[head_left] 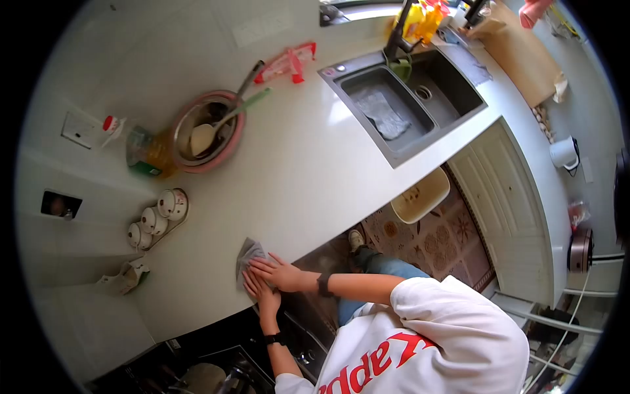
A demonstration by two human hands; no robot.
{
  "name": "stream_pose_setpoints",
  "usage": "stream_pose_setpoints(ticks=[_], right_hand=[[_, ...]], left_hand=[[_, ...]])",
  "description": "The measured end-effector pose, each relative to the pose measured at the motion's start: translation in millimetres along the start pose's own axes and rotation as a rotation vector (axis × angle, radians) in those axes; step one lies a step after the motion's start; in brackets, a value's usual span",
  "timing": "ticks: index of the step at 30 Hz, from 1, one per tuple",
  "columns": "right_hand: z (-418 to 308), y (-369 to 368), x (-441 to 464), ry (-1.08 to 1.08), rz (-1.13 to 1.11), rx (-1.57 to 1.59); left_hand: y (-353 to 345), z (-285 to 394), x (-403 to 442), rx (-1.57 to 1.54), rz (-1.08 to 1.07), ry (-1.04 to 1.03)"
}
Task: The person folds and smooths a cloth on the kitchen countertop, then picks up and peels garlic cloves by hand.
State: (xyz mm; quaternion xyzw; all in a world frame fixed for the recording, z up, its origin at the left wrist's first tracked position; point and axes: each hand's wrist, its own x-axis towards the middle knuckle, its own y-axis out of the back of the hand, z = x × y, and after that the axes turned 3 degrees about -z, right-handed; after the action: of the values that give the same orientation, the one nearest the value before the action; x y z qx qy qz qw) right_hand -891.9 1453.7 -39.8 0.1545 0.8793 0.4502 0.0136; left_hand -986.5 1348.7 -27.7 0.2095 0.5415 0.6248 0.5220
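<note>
My left hand [260, 293] and right hand [281, 273] press flat on a crumpled grey cloth [249, 251], on the white counter [308, 190] by its front edge. Fingers are straight and close together, overlapping, with no grip; they hide much of the cloth. Taking the cloth as centre, my right forearm enters from 3 o'clock, my left from between 5 and 6, a dark band [323, 285] on the right wrist.

At 10 o'clock stand three white jars [155, 221] — their contents I can't make out. A pot [205, 379] at 7 is dim and cut off below. At 11, a metal bowl [186, 121] sits inside a pink basin [231, 146], holding a pale ladle [202, 139]; beside it, a red-capped bottle [147, 150] contains yellowish liquid. The floor bin [433, 192] at 2 has small scraps inside. Farther, toward 1 or 2, the double sink [400, 156] holds a crumpled clear bag [384, 117].
</note>
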Motion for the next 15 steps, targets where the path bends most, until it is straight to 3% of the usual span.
stream_pose_setpoints(ticks=[2, 9, 15], right_hand=[[6, 3, -12, -0.032, 0.029, -0.024], [37, 38, -69, -0.153, 0.116, -0.031], [83, 86, -159, -0.314, 0.291, -0.012]], left_hand=[[-15, 1, 2, 0.005, 0.053, -0.087], [-27, 59, 23, 0.039, -0.068, -0.200], [-49, 171, 46, 0.102, -0.175, -0.335]])
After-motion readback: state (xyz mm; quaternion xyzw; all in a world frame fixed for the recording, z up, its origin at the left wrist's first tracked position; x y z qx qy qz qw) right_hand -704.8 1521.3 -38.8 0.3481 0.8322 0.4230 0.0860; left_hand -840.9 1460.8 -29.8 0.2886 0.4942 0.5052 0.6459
